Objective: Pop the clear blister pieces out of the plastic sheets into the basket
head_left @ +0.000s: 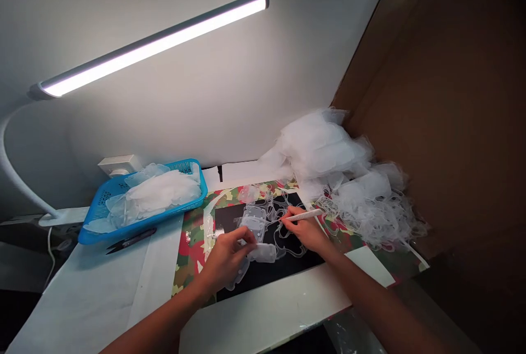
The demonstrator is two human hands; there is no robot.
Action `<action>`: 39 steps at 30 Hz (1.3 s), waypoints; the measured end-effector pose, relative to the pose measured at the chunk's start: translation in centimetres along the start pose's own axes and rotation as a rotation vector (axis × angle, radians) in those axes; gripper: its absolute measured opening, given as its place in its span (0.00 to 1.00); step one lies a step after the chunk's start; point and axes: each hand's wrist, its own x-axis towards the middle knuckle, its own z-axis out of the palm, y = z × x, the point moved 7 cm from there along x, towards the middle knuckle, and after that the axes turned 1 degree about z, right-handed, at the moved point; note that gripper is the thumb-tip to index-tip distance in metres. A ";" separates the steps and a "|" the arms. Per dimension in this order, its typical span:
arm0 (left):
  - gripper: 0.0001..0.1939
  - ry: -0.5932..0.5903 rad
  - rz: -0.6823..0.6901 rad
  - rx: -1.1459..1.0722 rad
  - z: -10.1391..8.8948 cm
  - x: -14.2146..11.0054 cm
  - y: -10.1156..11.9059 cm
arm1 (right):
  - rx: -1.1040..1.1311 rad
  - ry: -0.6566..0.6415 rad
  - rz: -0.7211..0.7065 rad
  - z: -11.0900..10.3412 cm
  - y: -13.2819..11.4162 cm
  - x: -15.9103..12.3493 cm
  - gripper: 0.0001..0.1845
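Between the thumb and fingers of my left hand (228, 250) is a small translucent plastic piece (265, 253), held over a black mat (263, 275). My right hand (302, 228) grips a white pen-shaped tool (304, 215), its tip pointing left and down. Close by on the mat lie more translucent pieces (253, 217), some with small holes. Thin clear trimmed strips (283, 244) curl around and under my right hand. What exactly the tool's tip touches is too small to make out.
A blue basket (142, 221) of translucent pieces stands left, with dark scissors (131, 240) before it. Behind right rise a heap of translucent sheets (324, 143) and tangled strips (378, 217), beside a tall cardboard panel (444, 107). A lit lamp (156, 44) hangs above.
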 end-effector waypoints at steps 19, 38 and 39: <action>0.08 0.173 -0.012 0.088 -3.7 -3.7 0.1 | 0.167 -0.188 -0.076 4.0 -5.2 -1.4 0.11; 0.23 -0.073 0.179 1.139 0.9 -5.1 -2.0 | -0.131 -0.275 -0.373 8.8 -5.1 -2.6 0.07; 0.23 -0.070 0.168 1.139 0.9 -5.1 -2.1 | -0.155 -0.272 -0.384 8.9 -5.1 -2.6 0.07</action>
